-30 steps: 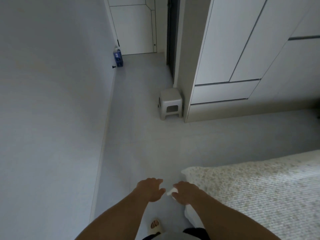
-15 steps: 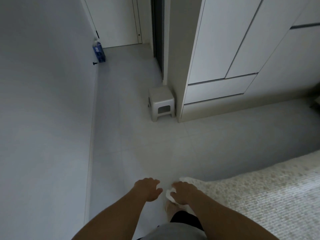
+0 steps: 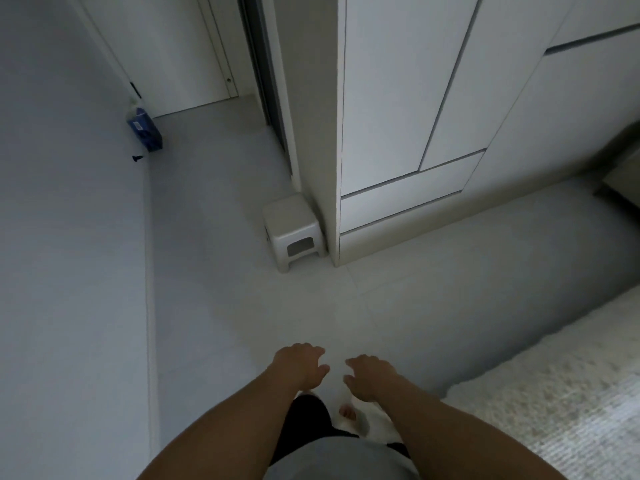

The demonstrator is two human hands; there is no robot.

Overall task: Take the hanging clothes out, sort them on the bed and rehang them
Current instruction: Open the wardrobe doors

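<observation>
Bed (image 3: 554,403) at lower right, cream knitted cover; white wardrobe (image 3: 398,116) shut ahead.

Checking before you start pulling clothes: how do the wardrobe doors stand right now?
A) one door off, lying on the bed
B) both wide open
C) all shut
C: the white wardrobe shows only flush closed panels, and both hands, left hand and right hand, hang empty above the floor.

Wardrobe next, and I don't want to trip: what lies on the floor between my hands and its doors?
The head view shows bare floor tiles between both hands and the wardrobe. The stool stands off to the left.
</observation>
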